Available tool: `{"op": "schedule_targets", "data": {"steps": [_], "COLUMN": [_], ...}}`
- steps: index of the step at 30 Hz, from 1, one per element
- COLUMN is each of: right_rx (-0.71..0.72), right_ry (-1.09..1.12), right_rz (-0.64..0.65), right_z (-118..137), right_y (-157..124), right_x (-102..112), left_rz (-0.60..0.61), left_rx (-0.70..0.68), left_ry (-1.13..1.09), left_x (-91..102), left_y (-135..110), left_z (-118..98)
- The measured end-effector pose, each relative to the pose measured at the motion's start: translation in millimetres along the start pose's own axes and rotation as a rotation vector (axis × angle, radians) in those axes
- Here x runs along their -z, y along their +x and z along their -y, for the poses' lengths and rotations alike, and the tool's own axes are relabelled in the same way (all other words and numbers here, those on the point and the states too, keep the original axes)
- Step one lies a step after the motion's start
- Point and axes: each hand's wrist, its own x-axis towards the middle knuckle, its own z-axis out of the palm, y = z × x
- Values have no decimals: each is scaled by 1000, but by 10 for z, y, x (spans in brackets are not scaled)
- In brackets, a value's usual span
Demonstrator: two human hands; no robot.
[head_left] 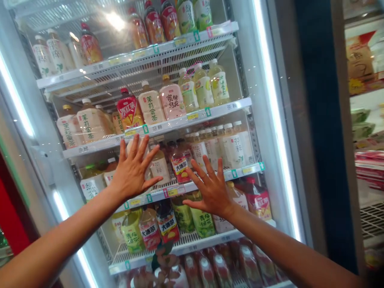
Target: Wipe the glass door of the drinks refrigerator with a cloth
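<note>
Both my arms stretch out in front of a lit drinks cooler, seen tilted. My left hand (133, 170) has its fingers spread, palm toward the bottles, and holds nothing. To its right, my right hand (211, 188) is spread in the same way, also holding nothing. Between them in view stands a dark tea bottle (181, 166) with a red and white label. Whether either hand touches a glass door I cannot tell. Above my left hand is a red-labelled tea bottle (131, 108); below my right hand stands a green tea bottle (202, 222).
Several white shelves (168, 124) carry rows of bottled tea, with price tags along their edges. Bright light strips (279, 120) run up both sides of the cooler. At the far right, another shelf holds packaged goods (360, 58). Something red (13, 204) stands at the left edge.
</note>
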Motion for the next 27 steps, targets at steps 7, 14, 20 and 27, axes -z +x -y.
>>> {"op": "schedule_targets", "data": {"steps": [7,14,20,27], "right_rx": [-4,-11,-15,-7], "right_ry": [2,42,22,4], "right_rz": [13,17,20,9], "right_z": [14,24,27,26], "right_y": [-5,-6,-24,-26], "right_x": [6,11,6,-19], "left_rz": [54,-18,64,-83], "left_rx": [-194,176,-21,296], "left_ry": [-24,31,19,-21], "left_x": [-158,-108,-100,-28], "left_y": [-617,-576,-860,-449], "left_z": [-347,-194,-101,270]}}
